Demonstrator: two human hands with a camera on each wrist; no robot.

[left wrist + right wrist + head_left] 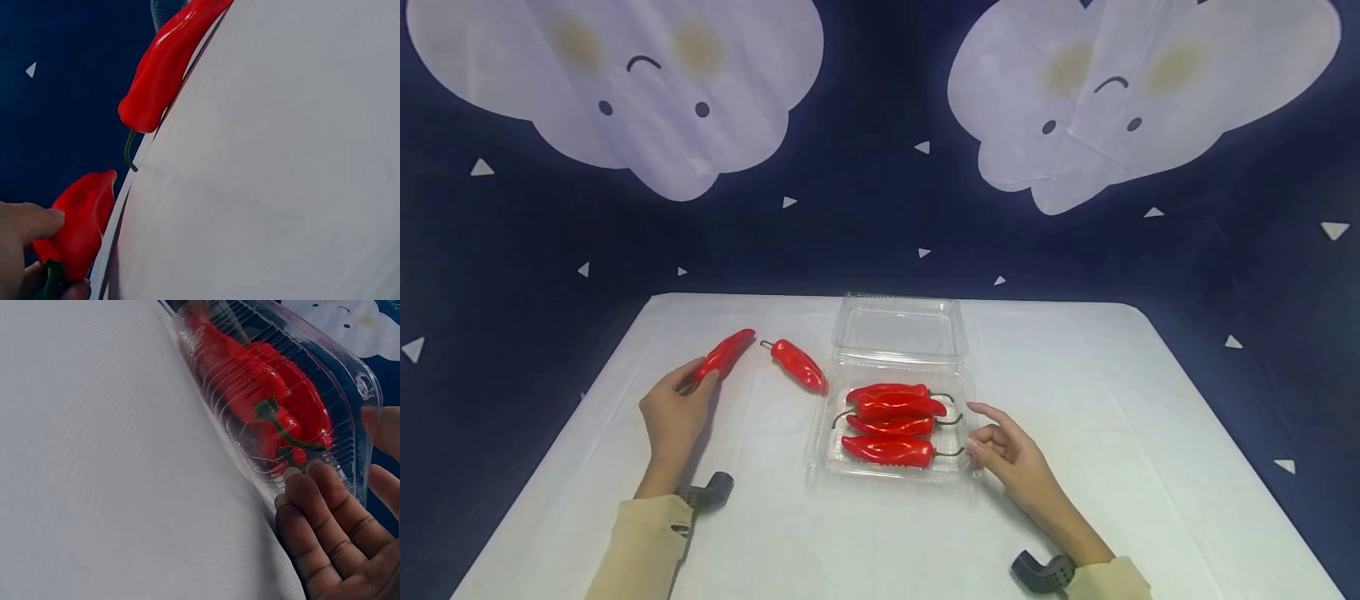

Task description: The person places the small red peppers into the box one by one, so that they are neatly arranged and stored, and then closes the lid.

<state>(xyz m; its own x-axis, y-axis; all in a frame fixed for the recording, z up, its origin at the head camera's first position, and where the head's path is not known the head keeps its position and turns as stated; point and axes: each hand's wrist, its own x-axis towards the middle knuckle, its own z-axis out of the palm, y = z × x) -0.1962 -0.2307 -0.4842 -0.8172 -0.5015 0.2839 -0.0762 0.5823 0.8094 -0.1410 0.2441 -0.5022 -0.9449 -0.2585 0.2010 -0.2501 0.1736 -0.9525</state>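
Red pepper (726, 352) was in left hand (676, 421), held between thumb and fingers; its long axis ran slantwise, far end pointing forward and to right. Clear box (895, 370) lay to right of this hand, lid open, with four peppers (891, 452) lying crosswise inside. Loose pepper (800, 367) lay between, slanting opposite way, near box. Right hand (1011, 454) was nearer to box, fingers half-bent at its right edge; whether they gripped, could not tell.

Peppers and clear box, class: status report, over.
Left grip holding one red pepper. Right grip beside clear box, contact unclear. Four peppers inside, lid open. Loose pepper between left grip and box.
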